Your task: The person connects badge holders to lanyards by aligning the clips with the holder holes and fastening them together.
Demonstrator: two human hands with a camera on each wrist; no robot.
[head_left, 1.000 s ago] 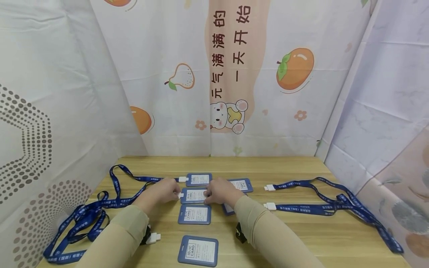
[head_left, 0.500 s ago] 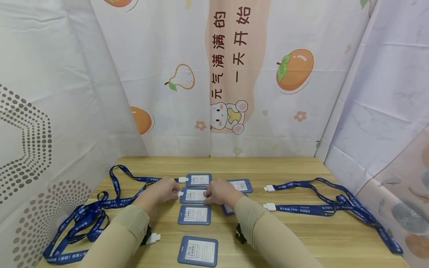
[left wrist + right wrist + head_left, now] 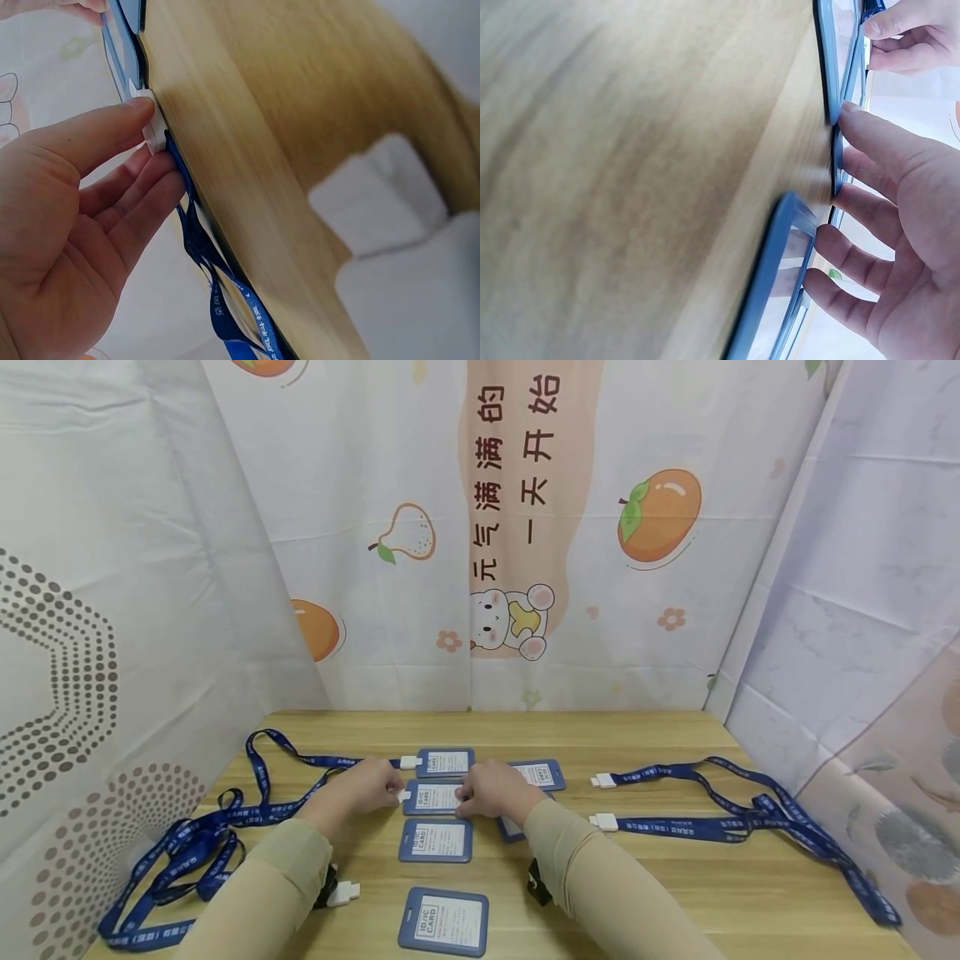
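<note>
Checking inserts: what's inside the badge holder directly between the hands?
The badge holder holds a white insert marked ID/IC CARD. The right hand covers the holder's right end; anything behind the insert is hidden.

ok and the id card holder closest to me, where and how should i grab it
I'd probably pinch the card holder by its long edges near the right end, from above: it lies flat, table showing around it, and its slot is at the left end.

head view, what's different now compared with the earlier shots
Nothing visibly moved, and nothing was taken hold of or let go. The left hand still pinches the white clip at one end of a badge holder; the right hand stays at its other end.
</note>
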